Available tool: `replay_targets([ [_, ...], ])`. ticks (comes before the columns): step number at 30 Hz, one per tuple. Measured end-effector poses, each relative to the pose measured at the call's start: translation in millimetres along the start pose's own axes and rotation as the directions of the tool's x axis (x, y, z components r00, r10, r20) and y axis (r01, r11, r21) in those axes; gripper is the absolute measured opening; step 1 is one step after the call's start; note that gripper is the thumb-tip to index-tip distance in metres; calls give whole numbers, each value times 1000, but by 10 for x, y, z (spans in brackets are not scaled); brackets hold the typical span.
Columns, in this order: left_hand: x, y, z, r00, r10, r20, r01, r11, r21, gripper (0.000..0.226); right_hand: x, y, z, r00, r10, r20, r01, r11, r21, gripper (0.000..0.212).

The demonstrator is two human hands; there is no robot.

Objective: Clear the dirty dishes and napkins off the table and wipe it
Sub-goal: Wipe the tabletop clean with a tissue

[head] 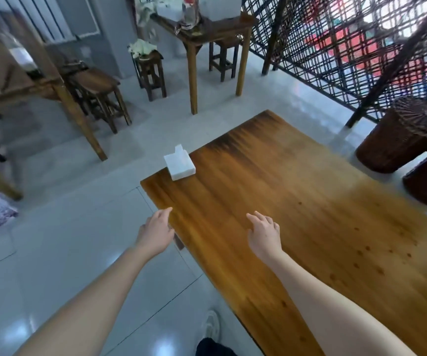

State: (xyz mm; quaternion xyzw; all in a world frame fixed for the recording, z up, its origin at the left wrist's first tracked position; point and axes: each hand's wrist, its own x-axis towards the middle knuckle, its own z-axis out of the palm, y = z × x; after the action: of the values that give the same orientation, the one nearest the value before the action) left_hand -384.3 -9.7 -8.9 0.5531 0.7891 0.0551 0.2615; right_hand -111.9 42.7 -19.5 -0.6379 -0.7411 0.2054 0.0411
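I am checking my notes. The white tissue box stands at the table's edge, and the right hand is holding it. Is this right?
Not quite. The head view shows the right hand empty, fingers relaxed over the table, apart from the white tissue box, which does stand at the table's edge.

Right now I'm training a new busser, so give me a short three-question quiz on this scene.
1. True or false: the left hand holds a cloth.
2. What lies on the table? A) dirty plates B) a tissue box C) cups
3. Fill in: the two baskets stand on the ____ beside the table.

Key: 1 false, the hand holds nothing; 2 B; 3 floor.
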Motion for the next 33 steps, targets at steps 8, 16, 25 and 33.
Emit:
replay_targets([
  [8, 598, -434, -288, 998, -50, 30, 49, 999, 21, 63, 800, -683, 107, 997, -80, 20, 79, 996, 34, 44],
  [16, 1403, -852, -554, 995, 4, 104, -8, 999, 38, 63, 1532, -1370, 226, 999, -32, -41, 35, 995, 96, 38],
  [25, 2357, -1113, -988, 982, 104, 159, -112, 993, 40, 62, 2270, -2043, 370, 991, 124, -52, -112, 975, 191, 34],
  [33, 2830, -1258, -1157, 959, 176, 222, -193, 979, 57, 66, 2668, -2320, 548, 968, 250, 9, -249, 958, 142, 27],
])
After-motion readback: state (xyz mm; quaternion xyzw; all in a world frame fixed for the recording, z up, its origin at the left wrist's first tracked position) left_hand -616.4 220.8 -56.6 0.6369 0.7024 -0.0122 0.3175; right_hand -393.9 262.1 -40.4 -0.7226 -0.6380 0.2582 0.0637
